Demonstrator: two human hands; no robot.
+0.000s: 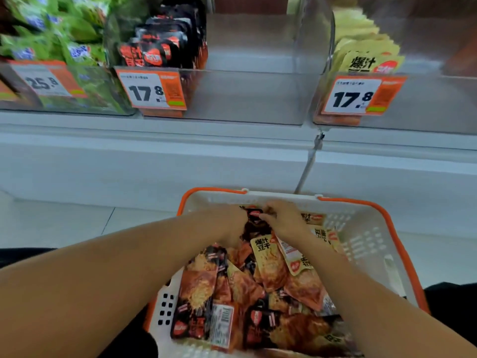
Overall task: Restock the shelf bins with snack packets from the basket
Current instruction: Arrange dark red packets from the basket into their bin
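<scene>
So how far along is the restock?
Early. The black-packet bin holds one row at its left, the rest bare; the yellow-packet bin is also partly filled. Both the left hand and right hand are in the basket, gathering a black packet. The basket is still heaped with packets.

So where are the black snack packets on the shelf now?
In the head view, the black snack packets stand upper left, inside the clear bin behind the left 17.8 price tag, right of the green packets.
</scene>
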